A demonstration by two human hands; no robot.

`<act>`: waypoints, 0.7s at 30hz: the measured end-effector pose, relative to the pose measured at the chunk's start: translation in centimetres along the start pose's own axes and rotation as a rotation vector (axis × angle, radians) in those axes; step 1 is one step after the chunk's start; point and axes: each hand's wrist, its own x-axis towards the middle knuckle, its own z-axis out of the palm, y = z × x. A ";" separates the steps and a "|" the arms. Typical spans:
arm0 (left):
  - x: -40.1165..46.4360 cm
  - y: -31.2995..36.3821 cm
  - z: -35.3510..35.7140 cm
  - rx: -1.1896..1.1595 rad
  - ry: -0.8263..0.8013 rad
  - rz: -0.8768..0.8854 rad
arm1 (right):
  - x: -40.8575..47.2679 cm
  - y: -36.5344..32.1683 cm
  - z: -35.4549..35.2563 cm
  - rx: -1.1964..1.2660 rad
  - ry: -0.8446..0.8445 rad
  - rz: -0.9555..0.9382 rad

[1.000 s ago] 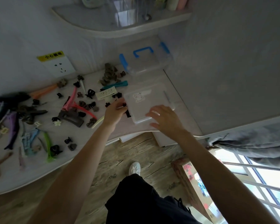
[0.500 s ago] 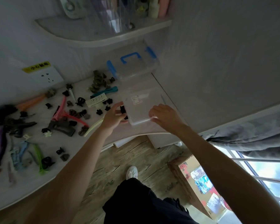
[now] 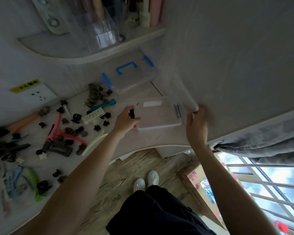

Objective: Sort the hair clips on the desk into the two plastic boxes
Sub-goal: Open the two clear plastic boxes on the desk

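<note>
A flat clear plastic box (image 3: 158, 116) with black latches lies on the white desk (image 3: 143, 141) at its right end. My left hand (image 3: 127, 117) grips the box's left edge at a black latch. My right hand (image 3: 197, 122) holds the box's transparent lid (image 3: 180, 92), which is tilted up toward the wall and blurred. A second clear box with a blue handle (image 3: 131, 77) stands behind it, closed. Many hair clips lie to the left: a brown claw-clip heap (image 3: 95, 95), small black claws (image 3: 105, 122), a pink clip (image 3: 54, 128), a cream clip (image 3: 95, 141), a green one (image 3: 32, 177).
A curved shelf (image 3: 92, 53) with a clear organiser hangs over the back of the desk. A wall socket (image 3: 39, 94) is at the back left. The wall closes the right side. A grey curtain (image 3: 261, 146) and a cardboard box (image 3: 199, 182) are lower right.
My right hand has moved from the box's front edge up to the right, swinging the lid open. My left hand stays on the box's left edge.
</note>
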 end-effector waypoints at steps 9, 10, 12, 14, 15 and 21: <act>-2.5 -2.0 0.6 -0.142 0.195 -0.052 | 0.7 1.6 2.2 -0.059 0.002 0.068; -2.7 -2.0 0.6 -0.141 0.185 -0.055 | 0.8 1.7 2.2 -0.058 -0.005 0.090; -2.8 -2.1 1.0 -0.105 0.150 -0.060 | 0.9 2.1 1.7 -0.097 -0.044 0.142; -3.0 -1.8 1.6 -0.045 0.115 -0.039 | 0.1 2.4 0.0 -0.162 -0.106 0.150; -3.2 -1.6 1.9 -0.044 0.097 -0.034 | -0.5 2.3 -1.1 -0.157 -0.136 0.118; -3.0 -1.0 -0.6 0.206 0.127 -0.042 | -0.5 -3.3 -1.2 0.055 -0.295 -0.203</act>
